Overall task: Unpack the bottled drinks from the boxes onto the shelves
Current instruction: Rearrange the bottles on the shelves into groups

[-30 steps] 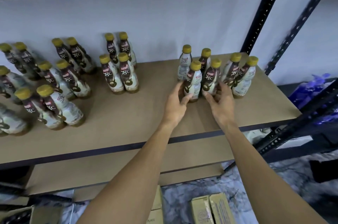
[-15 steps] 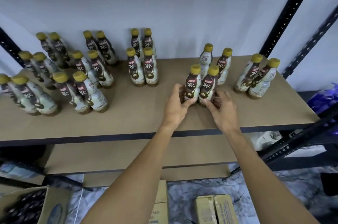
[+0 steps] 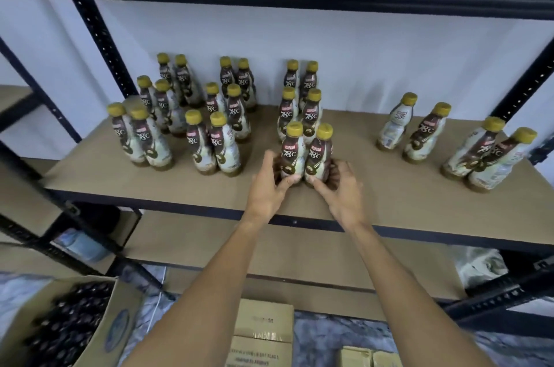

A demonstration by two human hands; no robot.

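Left hand (image 3: 269,186) curls round the base of one Kopiko 78°C bottle (image 3: 292,153); right hand (image 3: 341,191) grips the neighbouring bottle (image 3: 319,158). Both stand upright, touching, near the front edge of the shelf board (image 3: 389,201), with more bottle pairs (image 3: 415,129) at ten, twelve and three o'clock.

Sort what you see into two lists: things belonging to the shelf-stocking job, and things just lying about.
Job: two bottles gripped by left hand and right hand; shelf; open box of bottles; sealed cartons.
Lying about: pale crumpled bag under the shelf.
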